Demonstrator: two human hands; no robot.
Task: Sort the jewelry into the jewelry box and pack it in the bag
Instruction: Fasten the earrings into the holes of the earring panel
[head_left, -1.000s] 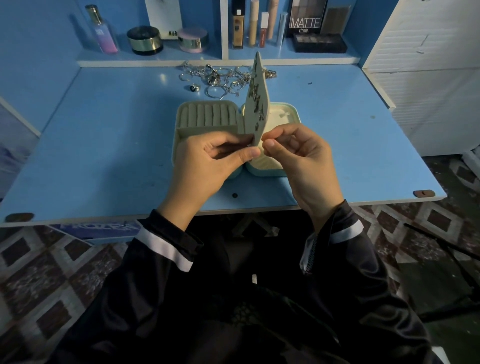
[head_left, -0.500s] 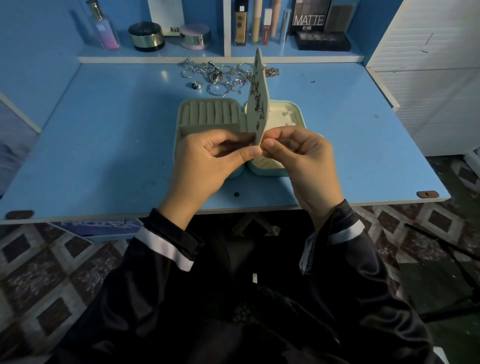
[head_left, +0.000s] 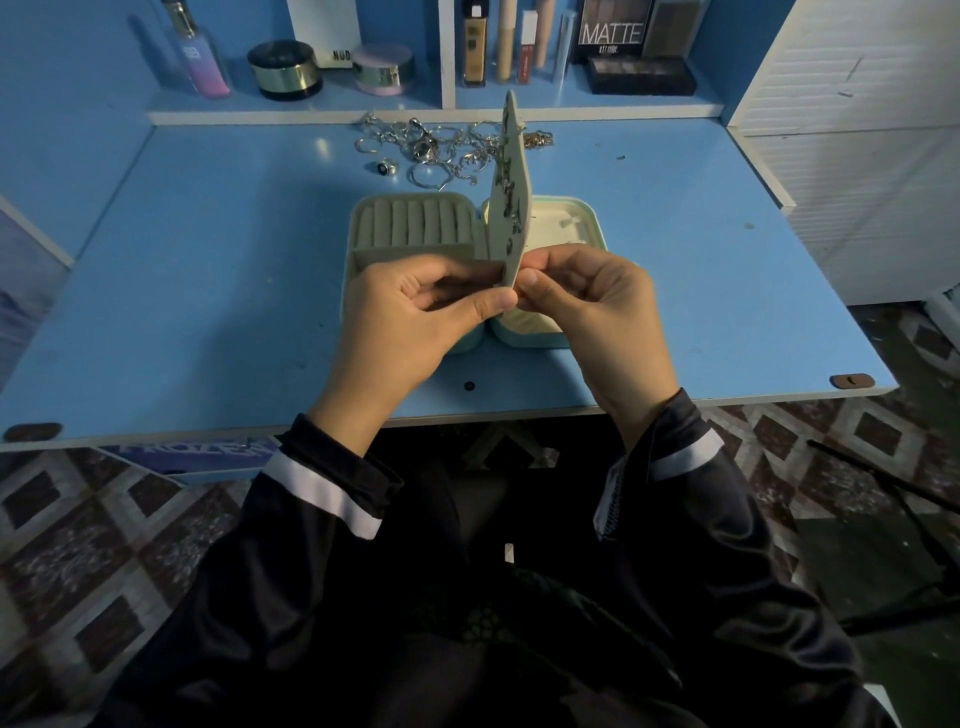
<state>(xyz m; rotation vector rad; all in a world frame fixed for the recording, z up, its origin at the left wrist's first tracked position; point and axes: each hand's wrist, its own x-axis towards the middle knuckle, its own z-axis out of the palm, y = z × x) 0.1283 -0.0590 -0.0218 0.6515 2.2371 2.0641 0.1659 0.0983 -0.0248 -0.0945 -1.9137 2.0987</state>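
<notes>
A pale green jewelry box (head_left: 582, 218) lies open on the blue desk (head_left: 208, 291), its left half lined with ring rolls. Its cream middle panel (head_left: 511, 208) stands upright between the halves, with several small earrings pinned to its right face. My left hand (head_left: 415, 317) pinches the panel's near bottom edge between thumb and fingers. My right hand (head_left: 587, 306) pinches at the same edge from the right; whether it holds an earring is hidden. A pile of silver rings and chains (head_left: 441, 150) lies behind the box. No bag is in view.
A shelf behind the desk holds a perfume bottle (head_left: 197, 52), round jars (head_left: 283, 70), makeup tubes and an eyeshadow palette (head_left: 641, 80). A white cabinet (head_left: 857, 130) stands at the right. The desk's front edge runs just below my wrists.
Both hands stay pinched at the panel's lower edge. The view has tipped slightly downward; nothing on the desk has moved.
</notes>
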